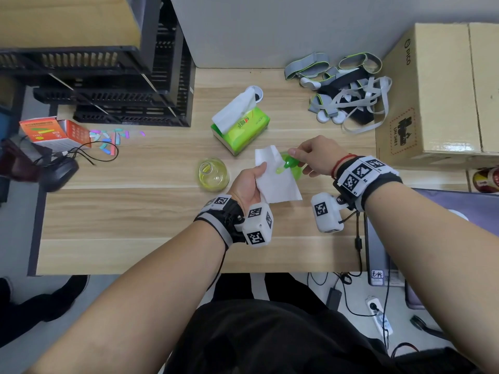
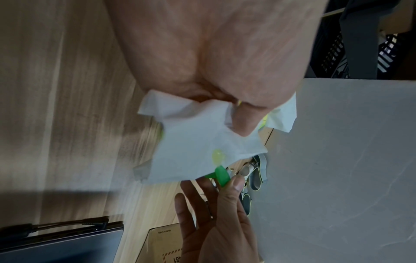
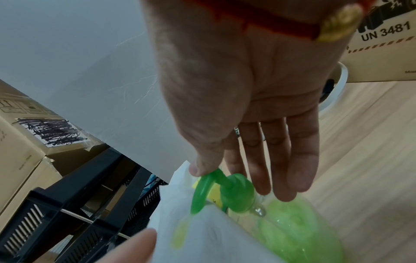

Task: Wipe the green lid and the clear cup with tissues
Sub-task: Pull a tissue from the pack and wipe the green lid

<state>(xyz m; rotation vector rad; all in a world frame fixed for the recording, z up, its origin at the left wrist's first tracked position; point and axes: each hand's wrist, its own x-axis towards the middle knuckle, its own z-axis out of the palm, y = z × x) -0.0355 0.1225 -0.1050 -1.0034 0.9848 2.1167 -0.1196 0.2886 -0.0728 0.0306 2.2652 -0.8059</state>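
My left hand [image 1: 255,178] grips a white tissue [image 1: 278,182] by its left edge, above the wooden table [image 1: 135,211]. The right hand [image 1: 294,153] pinches the green lid [image 1: 289,161], a pump top, by its spout between thumb and forefinger; the other fingers are straight. The spout tip touches the tissue, which shows a yellow-green wet spot [image 2: 218,156]. In the right wrist view the green lid [image 3: 234,192] sits over a translucent green body [image 3: 299,229], half hidden by the tissue [image 3: 213,240]. The clear cup [image 1: 213,174], tinted yellow inside, stands open just left of my left hand.
A green tissue pack [image 1: 243,128] with a sheet sticking out lies behind the hands. At the back right, a pile of grey straps [image 1: 343,90] lies beside a cardboard box [image 1: 437,90]. Black crates [image 1: 121,90], an orange box [image 1: 54,130] and a black mouse [image 1: 59,171] stand at the left.
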